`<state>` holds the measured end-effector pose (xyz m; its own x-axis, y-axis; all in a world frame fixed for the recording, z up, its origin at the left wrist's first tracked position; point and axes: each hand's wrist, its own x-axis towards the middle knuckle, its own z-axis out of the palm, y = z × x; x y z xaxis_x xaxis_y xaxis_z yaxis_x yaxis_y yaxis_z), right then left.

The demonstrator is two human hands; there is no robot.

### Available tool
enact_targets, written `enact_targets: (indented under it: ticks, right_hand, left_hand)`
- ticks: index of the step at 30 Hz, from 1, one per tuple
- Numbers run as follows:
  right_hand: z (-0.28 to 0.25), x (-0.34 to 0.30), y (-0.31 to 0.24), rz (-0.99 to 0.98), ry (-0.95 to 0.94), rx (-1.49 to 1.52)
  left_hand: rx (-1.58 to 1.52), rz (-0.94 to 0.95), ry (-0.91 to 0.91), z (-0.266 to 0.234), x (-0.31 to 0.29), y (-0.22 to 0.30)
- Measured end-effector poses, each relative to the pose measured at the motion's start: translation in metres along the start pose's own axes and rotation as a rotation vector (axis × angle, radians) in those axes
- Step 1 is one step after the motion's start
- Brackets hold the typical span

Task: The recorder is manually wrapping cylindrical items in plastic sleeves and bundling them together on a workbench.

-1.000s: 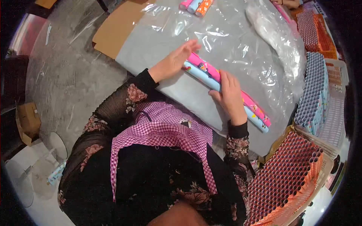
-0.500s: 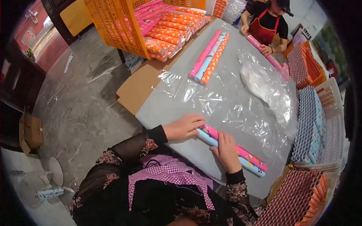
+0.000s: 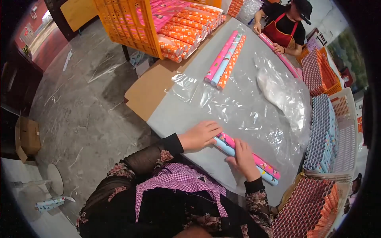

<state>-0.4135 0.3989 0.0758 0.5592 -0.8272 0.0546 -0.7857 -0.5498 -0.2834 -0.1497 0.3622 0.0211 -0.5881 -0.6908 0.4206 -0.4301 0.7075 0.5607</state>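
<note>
A pink patterned paper roll [image 3: 262,164] and a light-blue one [image 3: 224,146] lie side by side, slanting across the near part of the table. My left hand [image 3: 201,135] closes on their left ends, fingertips on the pink roll. Over the middle of the pair is my right hand [image 3: 243,158], its fingers across the pink roll and its thumb near the blue one. Clear plastic film [image 3: 234,115] is spread on the grey tabletop [image 3: 174,119] just beyond the rolls. Farther off, a trio of rolls, pink, blue and orange [image 3: 231,63], rests on the film.
At the far left, an orange crate [image 3: 127,29] stands by stacked orange rolls [image 3: 186,27]. Bunched clear plastic [image 3: 279,95] lies toward the right. White baskets [image 3: 345,131] of upright rolls line the right edge. Across the table a person [image 3: 283,27] handles a pink roll.
The view has shifted slightly, moving the table's far part a little to the right in the picture. Both my hands stay on the pink and blue rolls.
</note>
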Motion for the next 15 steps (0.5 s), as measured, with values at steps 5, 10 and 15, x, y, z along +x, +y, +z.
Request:
enact_targets:
  ticks: [5, 10, 15]
  right_hand:
    - [-0.033, 0.037, 0.011, -0.103, 0.037, 0.043]
    - [-0.064, 0.153, 0.0, -0.284, 0.227, 0.092]
    - [-0.038, 0.308, 0.0, -0.152, 0.224, 0.549]
  left_hand:
    - [0.002, 0.022, 0.039, -0.003, 0.003, 0.004]
    - [-0.026, 0.02, 0.031, -0.009, 0.005, 0.004]
    - [-0.035, 0.029, 0.044, -0.008, 0.006, 0.003]
